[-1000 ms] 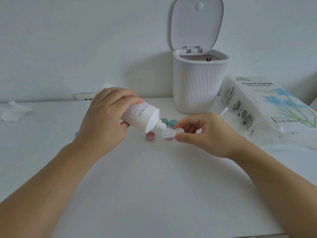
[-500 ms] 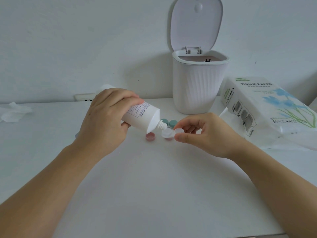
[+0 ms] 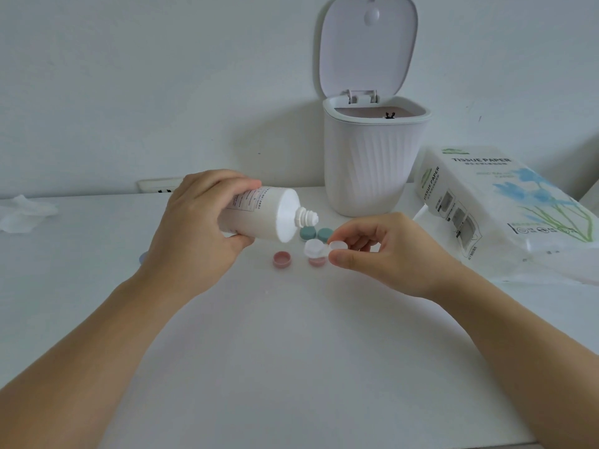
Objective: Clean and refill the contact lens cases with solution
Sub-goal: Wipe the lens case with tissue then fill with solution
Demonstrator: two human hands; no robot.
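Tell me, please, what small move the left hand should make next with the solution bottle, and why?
Probably tip the solution bottle nozzle-down over the white lens case. The left hand holds the bottle nearly level, its open nozzle above and left of the case, which the right hand pinches. Whether the well is already filled cannot be told; if full, aim at the other well.

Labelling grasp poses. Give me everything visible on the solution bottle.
The solution bottle is a white, opaque, plastic-looking cylinder with a printed label of small text and a bare threaded nozzle, no cap on it. It lies near horizontal in the air, nozzle pointing right, slightly above the clear lens case. The left hand grips its body; nothing else touches it.
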